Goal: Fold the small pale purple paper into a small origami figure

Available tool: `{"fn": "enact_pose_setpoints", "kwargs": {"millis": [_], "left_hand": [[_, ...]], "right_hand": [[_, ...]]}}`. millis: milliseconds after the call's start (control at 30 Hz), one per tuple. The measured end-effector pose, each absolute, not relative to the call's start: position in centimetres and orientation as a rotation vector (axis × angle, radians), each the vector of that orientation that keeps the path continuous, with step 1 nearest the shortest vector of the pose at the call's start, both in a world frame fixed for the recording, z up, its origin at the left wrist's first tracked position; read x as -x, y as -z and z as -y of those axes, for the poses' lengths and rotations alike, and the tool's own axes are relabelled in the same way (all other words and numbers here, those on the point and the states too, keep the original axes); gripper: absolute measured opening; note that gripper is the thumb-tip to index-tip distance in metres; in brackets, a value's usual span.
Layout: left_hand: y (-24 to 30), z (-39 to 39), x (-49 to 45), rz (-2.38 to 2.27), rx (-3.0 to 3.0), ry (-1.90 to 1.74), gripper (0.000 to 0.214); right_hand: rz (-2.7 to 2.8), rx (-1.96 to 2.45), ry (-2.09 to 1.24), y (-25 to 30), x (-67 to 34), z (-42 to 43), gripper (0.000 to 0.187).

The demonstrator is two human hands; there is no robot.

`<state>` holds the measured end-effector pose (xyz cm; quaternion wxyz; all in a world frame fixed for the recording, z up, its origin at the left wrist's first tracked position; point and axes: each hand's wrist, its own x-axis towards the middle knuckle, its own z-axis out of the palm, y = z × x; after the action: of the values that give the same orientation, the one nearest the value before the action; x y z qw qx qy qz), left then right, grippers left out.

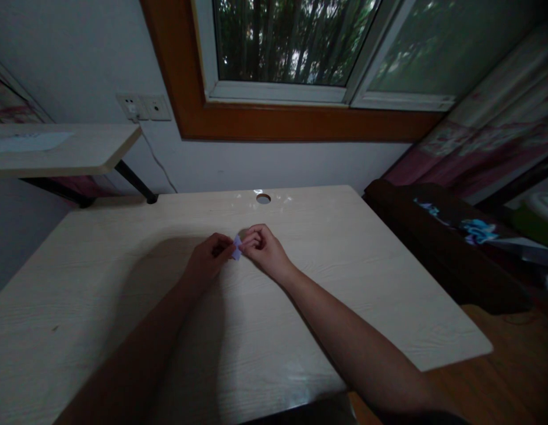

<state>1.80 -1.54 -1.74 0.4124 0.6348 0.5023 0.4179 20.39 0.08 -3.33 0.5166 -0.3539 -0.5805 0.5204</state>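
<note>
Between my two hands, over the middle of the pale wooden desk [331, 236], is a small piece of light purple paper [237, 248], which looks folded. My left hand [211, 254] pinches its left side with thumb and forefinger. From the right, my right hand [263, 247] pinches the paper's other side, its remaining fingers curled. The fingertips cover parts of the paper, so its full shape is hidden.
A raised shelf [92, 156] on black legs stands at the desk's left. Near the back edge is a round cable hole [263, 199]. A white cord [156, 156] hangs from the wall socket [132, 107]. To the right, dark furniture [416, 236] holds blue items [478, 230].
</note>
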Motion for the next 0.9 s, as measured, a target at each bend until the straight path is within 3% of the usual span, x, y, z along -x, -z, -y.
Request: {"fn": "enact_pose_setpoints", "kwargs": {"millis": [300,667,900], "left_hand": [[1.75,1.19,-1.65,-1.239,-1.390,-1.145,0.022],[1.52,1.30,-1.77,-1.186,-1.408,-1.159,0.019],[1.43,1.45,-1.73,-1.109,-1.489,-1.213,0.037]], "right_hand": [[1.441,0.875,-1.218,3.08,-20.40,0.20,0.035],[1.574,0.966,-1.158,3.12,-20.62,0.23,0.015],[1.621,0.931,-1.121,2.46,-20.80,0.42,0.011]]}}
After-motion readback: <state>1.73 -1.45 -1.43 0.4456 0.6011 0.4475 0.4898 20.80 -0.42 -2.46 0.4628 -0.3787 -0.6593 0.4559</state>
